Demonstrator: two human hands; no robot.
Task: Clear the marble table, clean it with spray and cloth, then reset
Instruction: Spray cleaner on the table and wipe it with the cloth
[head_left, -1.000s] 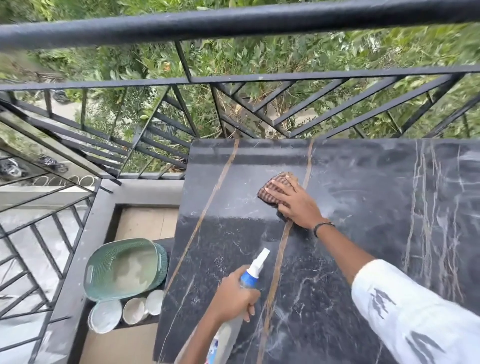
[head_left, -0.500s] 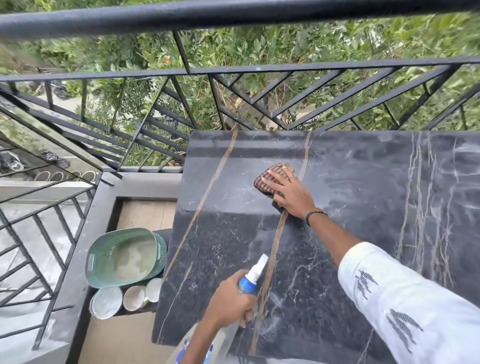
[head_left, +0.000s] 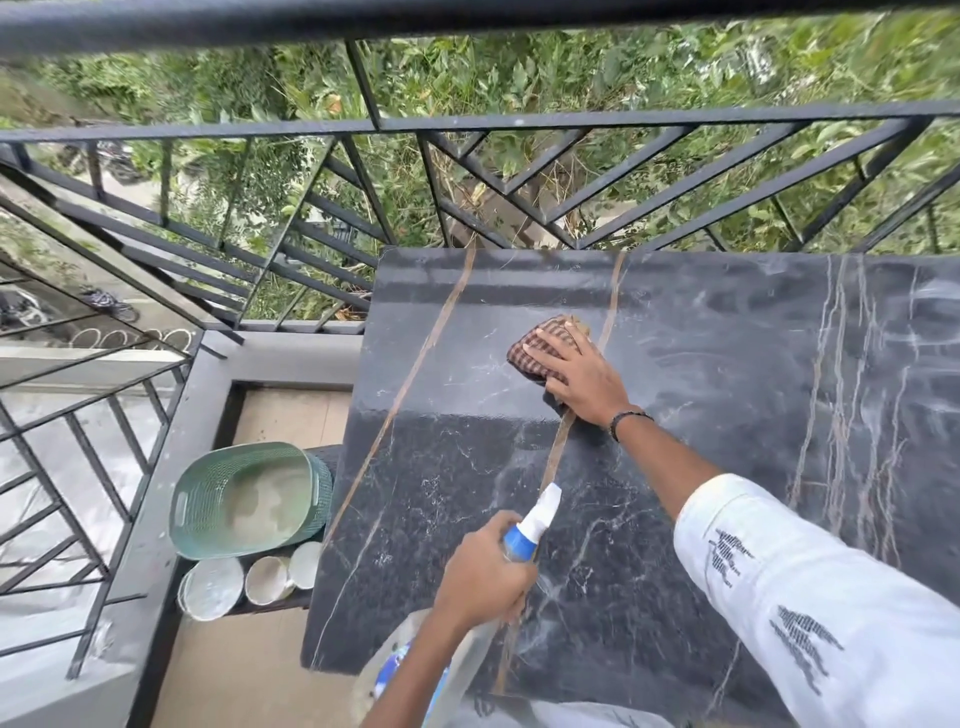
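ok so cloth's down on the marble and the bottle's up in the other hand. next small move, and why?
Probably sweep the cloth toward the table's left edge. The right hand presses it flat near the far left of the marble table, where smeary wipe streaks show to the right while the near part looks darker. The left hand holds the spray bottle, nozzle aimed across the slab, ready if more spray is needed.

Cloth (head_left: 545, 349) on table (head_left: 727, 338); basket (head_left: 249, 501) left, cups (head_left: 267, 579) before it.
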